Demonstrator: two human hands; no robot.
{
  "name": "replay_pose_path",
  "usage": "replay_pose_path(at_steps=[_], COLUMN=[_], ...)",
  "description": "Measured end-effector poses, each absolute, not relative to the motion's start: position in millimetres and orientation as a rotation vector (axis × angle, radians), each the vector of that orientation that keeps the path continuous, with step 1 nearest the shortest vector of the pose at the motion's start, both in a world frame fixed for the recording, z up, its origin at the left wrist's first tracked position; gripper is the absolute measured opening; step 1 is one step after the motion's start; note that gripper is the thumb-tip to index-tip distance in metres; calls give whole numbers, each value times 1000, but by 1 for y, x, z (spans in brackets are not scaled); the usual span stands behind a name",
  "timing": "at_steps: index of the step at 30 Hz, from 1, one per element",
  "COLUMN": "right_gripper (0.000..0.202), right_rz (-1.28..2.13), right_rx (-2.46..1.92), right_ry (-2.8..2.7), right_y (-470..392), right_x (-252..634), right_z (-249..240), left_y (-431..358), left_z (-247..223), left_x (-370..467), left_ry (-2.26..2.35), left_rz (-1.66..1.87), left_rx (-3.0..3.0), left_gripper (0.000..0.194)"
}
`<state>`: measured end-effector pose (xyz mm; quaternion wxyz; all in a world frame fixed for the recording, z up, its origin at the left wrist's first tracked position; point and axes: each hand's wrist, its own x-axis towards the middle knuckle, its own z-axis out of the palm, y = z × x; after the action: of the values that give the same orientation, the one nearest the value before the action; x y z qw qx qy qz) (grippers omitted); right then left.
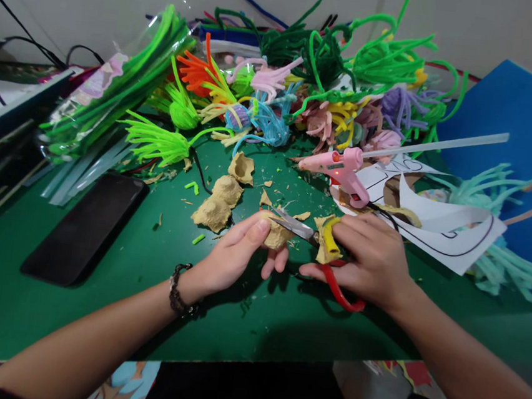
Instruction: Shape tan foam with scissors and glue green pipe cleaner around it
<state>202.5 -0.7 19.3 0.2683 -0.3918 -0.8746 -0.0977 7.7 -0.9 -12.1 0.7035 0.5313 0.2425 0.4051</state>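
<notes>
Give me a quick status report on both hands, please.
Left hand: gripping tan piece. Right hand: holding scissors, blades at tan piece. Pink glue gun close beyond.

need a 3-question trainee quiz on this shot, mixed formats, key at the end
1. Multiple choice: what does the left hand hold?
a) a paper cutout
b) a tan cardboard piece
c) a glue stick

2. True or false: in the picture, the black phone lies farther left than the pink glue gun.

3. Fill in: the right hand holds a cutting tool with a red handle loop, namely ____.

Key:
1. b
2. True
3. scissors
</notes>
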Motion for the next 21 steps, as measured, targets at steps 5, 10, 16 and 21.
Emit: replay_pose_path(at_steps=[5,10,16,21], right_gripper=[49,52,56,54], right_rz=[44,76,105,91], right_rx=[-1081,-1128,-1166,-1118], right_ry=[-2301,-2237,-2278,-2279], right_y=[1,5,7,7], right_x=[200,200,201,202], right_z=[17,13,10,9], left_y=[1,2,1,0], left_z=[-11,-10,-8,-9], left_x=[8,7,6,4], left_ry=[545,549,654,679], left_rz=[910,943,946,966], left_rx=[1206,1129,1159,1231], left_gripper=[40,36,37,35])
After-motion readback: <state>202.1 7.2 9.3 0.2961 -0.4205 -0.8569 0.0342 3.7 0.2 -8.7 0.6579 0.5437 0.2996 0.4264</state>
